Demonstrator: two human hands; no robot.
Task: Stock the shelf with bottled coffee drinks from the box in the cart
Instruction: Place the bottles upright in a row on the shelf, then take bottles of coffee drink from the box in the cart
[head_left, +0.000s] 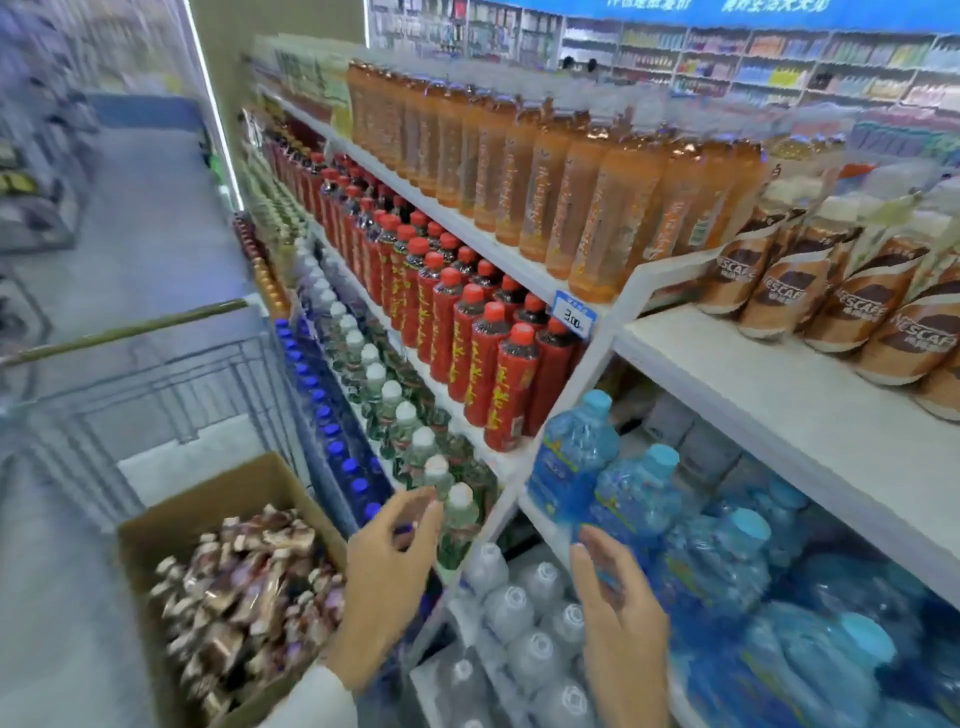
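Closest to us are our own two hands, held out low in front of the shelving. Our left hand (395, 561) has its fingers loosely curled with nothing between them, so its grip is empty. Our right hand (618, 613) is relaxed and holds nothing either. It hovers in front of the blue water bottles (576, 452) on the lower level.

Just left of our left wrist sits the cardboard box (208, 499), inside the wire cart (182, 379). It is crowded with brown coffee bottles (244, 587) lying in a jumble. They look blurred, so we cannot count them.

The place they belong is the white shelf (753, 384) up on the right. There a group of matching coffee drinks (826, 306) stands at the back and toward the far right. The front of that board and its left part beside the divider lie bare.

We judge the job is partly done: some stock is up, but plenty of shelf space is open and the box looks close to full. Neither hand carries a bottle, so the next step seems to be a reach into the box for another load. Most of the work appears to lie ahead of us.
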